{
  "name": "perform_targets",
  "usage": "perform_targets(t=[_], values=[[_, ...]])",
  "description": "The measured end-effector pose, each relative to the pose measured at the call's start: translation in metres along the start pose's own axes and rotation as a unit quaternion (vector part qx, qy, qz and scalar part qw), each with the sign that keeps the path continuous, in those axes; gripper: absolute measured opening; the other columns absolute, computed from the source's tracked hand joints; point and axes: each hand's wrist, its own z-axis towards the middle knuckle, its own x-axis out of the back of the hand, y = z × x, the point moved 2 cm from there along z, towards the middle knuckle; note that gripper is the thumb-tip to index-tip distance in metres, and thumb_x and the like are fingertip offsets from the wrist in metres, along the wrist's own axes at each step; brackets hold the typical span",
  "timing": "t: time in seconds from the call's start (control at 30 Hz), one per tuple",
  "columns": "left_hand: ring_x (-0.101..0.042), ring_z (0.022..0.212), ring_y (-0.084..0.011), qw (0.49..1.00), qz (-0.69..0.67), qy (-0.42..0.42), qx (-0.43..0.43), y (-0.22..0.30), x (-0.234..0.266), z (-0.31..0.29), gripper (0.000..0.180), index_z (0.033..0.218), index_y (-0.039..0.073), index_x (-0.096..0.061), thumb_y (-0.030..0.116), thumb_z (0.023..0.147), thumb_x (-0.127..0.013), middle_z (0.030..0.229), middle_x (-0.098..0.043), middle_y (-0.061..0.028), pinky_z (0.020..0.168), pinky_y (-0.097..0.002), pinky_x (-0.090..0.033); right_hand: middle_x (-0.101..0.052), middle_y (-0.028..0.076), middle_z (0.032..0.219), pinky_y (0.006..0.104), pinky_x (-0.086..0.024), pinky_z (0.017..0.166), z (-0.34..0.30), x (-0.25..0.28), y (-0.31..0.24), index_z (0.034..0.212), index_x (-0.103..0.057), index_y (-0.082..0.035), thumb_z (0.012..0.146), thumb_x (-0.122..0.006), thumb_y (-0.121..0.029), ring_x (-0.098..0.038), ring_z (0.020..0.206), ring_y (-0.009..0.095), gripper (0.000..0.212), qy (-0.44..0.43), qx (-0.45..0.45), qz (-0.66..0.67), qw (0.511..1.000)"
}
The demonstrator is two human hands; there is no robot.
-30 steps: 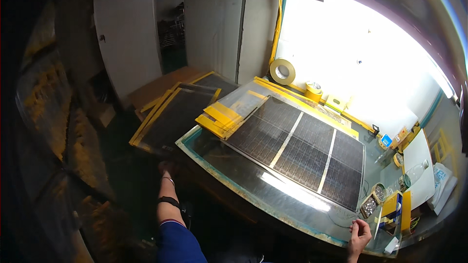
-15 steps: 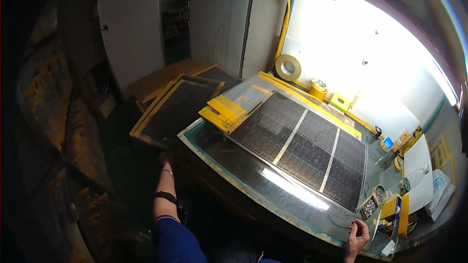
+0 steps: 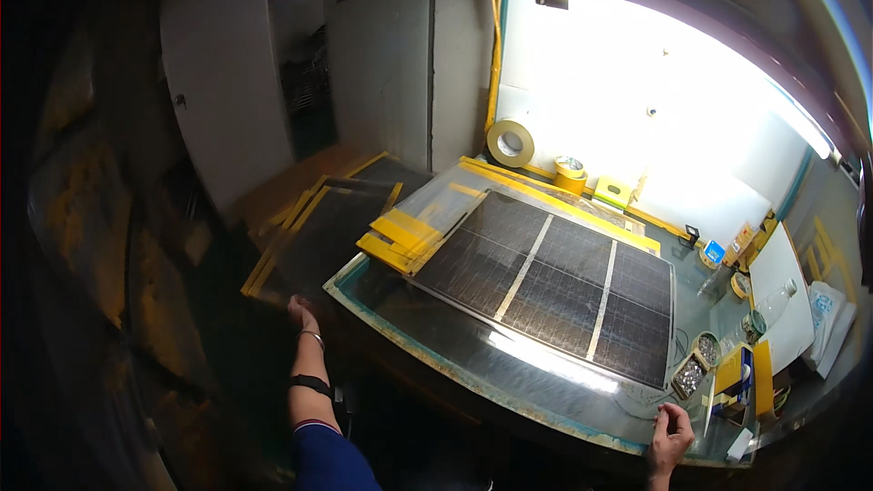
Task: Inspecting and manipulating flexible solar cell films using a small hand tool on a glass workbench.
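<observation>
My left hand (image 3: 303, 313), with a bracelet on its wrist, is out beyond the table's left corner, close to the near edge of a dark mesh frame (image 3: 306, 236) taped in yellow. Its fingers are dim and blurred. At the near right of the table, my right hand (image 3: 671, 434) is closed in a pinch; a thin dark line, perhaps a wire (image 3: 638, 411), runs up to its fingertips. What they hold I cannot make out. Between the hands, a large dark gridded panel (image 3: 555, 291) with two pale strips lies on the glass-topped table (image 3: 436, 338).
Tape rolls (image 3: 511, 144) stand along the table's back, beside a lit white wall. At the right are a small box of bits (image 3: 690, 376), a clear bottle (image 3: 775, 301), a yellow carton (image 3: 729, 371) and a white bag (image 3: 826, 314). A door (image 3: 223, 91) is at the far left.
The view has shifted, and the table scene sits slightly lower and more to the left. My left hand has come out of shadow near the frame. My right hand keeps its pinch at the same spot.
</observation>
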Motion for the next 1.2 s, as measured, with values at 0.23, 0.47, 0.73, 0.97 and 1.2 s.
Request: perform_targets(t=[0.23,0.47,0.73,0.97,1.2], values=[[-0.065,0.061,-0.0280,0.914,-0.380,0.046,0.132,0.179,0.092,0.014,0.026,0.117,0.003,-0.053,0.004,0.097,-0.036,0.091,-0.051,-0.0088,0.053,-0.0348,-0.062,-0.064,0.006,0.084,0.0225,-0.048,0.063,-0.004,-0.002,-0.022,0.093,-0.062,0.004,0.087,-0.056,0.003,-0.060,0.069,0.010,0.008,0.008,0.033,-0.014,0.999],[-0.065,0.083,-0.0294,0.842,-0.536,-0.009,0.066,0.210,0.179,0.036,0.029,0.123,-0.004,-0.047,0.008,0.097,-0.046,0.106,-0.056,-0.0165,0.072,-0.0385,-0.062,-0.065,0.006,0.084,0.0226,-0.048,0.063,-0.003,0.005,-0.022,0.092,-0.063,0.004,0.087,-0.057,0.002,-0.060,0.069,0.011,0.008,0.008,0.101,-0.082,0.991],[-0.057,0.057,-0.0062,0.820,-0.453,-0.292,0.191,0.185,0.218,-0.014,0.019,0.111,0.011,-0.060,0.014,0.092,-0.059,0.079,-0.061,0.0007,0.044,-0.0113,-0.044,-0.062,0.023,0.106,0.0394,-0.055,0.081,0.001,0.009,-0.059,0.126,-0.043,0.006,0.088,-0.063,-0.029,-0.064,0.094,0.031,0.056,-0.214,-0.187,0.351,0.892],[-0.061,0.050,-0.0100,0.688,-0.333,-0.625,0.160,0.261,0.157,-0.117,0.029,0.120,0.005,-0.055,0.016,0.094,-0.056,0.082,-0.068,-0.0091,0.041,-0.0146,-0.044,-0.041,0.029,0.135,0.0648,-0.041,0.093,0.019,0.010,-0.049,0.137,-0.032,0.007,0.083,-0.045,-0.070,-0.046,0.120,0.047,0.095,-0.248,-0.267,0.574,0.733],[-0.066,0.074,-0.0142,0.697,-0.368,-0.602,0.126,0.318,0.110,-0.137,0.033,0.122,0.005,-0.049,0.023,0.095,-0.055,0.096,-0.067,-0.0113,0.058,-0.0206,-0.052,-0.057,0.021,0.118,0.0540,-0.053,0.082,0.024,0.013,-0.057,0.129,-0.043,-0.002,0.091,-0.051,-0.007,-0.060,0.105,0.035,0.040,-0.287,-0.289,0.433,0.804]])
